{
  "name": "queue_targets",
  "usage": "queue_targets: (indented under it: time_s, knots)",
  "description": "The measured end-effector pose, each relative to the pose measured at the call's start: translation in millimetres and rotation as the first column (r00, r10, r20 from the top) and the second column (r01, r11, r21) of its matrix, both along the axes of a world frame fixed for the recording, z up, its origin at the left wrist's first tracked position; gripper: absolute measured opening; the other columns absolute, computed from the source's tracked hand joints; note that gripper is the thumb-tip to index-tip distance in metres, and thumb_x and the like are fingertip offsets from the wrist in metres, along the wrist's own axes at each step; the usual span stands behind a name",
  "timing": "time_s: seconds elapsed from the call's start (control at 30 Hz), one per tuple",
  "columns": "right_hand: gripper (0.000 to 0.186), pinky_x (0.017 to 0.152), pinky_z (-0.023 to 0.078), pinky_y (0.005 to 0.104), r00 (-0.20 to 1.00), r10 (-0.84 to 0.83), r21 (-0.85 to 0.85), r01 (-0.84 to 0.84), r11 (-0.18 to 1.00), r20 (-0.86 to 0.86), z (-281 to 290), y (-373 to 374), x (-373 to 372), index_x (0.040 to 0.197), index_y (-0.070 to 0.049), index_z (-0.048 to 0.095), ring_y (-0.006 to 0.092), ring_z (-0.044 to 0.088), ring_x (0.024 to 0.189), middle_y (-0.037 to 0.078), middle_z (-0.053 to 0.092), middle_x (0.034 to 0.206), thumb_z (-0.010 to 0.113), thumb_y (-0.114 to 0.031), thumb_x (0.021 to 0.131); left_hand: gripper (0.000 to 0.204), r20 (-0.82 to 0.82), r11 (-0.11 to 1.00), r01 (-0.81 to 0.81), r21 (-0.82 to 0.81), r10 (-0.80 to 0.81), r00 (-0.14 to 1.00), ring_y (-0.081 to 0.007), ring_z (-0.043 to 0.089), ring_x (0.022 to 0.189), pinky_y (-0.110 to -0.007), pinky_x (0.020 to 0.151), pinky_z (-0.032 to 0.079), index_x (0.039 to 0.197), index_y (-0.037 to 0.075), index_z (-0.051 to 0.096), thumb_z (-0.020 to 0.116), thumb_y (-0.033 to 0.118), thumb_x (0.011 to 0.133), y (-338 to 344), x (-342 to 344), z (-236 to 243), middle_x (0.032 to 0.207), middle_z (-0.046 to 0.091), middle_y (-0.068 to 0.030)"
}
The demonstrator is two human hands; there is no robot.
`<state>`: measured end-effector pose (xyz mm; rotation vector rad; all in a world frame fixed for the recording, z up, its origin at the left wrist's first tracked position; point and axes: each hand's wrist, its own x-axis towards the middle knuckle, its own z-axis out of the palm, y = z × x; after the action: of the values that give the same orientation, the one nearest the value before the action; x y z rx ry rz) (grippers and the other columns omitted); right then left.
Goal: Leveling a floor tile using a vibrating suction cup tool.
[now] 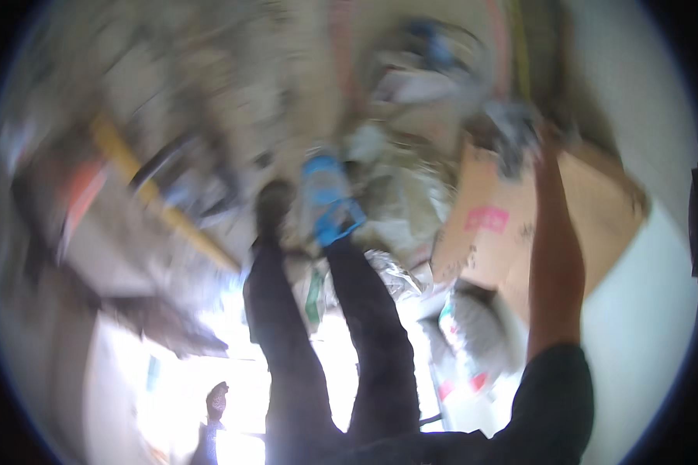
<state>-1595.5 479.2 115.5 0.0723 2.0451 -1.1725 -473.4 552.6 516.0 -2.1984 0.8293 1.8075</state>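
My right arm stretches forward over a large brown cardboard box [498, 240] with a pink mark on its side. At the box's far edge my right hand [548, 141], smeared by motion, seems closed on a crumpled grey piece [513, 132]; its exact kind is too blurred to name. Low at the left, a small dark shape against the glare looks like my left hand [218, 401]. Its fingers cannot be made out, nor anything in them.
Clear plastic wrapping [407, 190] lies between my feet and the box. A blue covering [329, 194] is on my right foot. A yellow bar [159, 198] lies at the left. A white sack [477, 325] stands by the box. Clutter [426, 66] lies farther off.
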Motion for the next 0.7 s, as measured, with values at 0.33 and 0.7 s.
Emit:
queue_targets:
  time_s: [0.33, 0.7]
  knots:
    - [0.028, 0.1, 0.046, 0.043, 0.415, 0.865, 0.146, -0.873, 0.466, -0.284, 421, 11, 342, 0.107, -0.007, 0.07, 0.0334, 0.06, 0.114, 0.013, 0.07, 0.112, 0.073, -0.013, 0.079, 0.023, -0.009, 0.763, 0.335, -0.553, -0.407, 0.913, -0.0352, 0.068, 0.102, -0.043, 0.088, 0.053, 0.109, 0.005, 0.069, 0.053, 0.022, 0.102, -165, -344, 54, 0.103, 0.071, -0.0154]
    - [0.018, 0.1, 0.04, 0.0529, -0.535, 0.586, 0.176, -0.811, -0.558, -0.608, 552, -131, 664, 0.088, -0.014, 0.07, 0.035, 0.053, 0.118, 0.012, 0.059, 0.118, 0.068, -0.028, 0.076, 0.086, -0.142, 0.977, -0.004, -0.213, -0.027, 0.989, -0.0329, 0.07, 0.09, -0.043, 0.086, 0.054, 0.124, -0.003, 0.063, 0.066, 0.072, 0.082, -133, -307, 208, 0.094, 0.07, -0.0184]
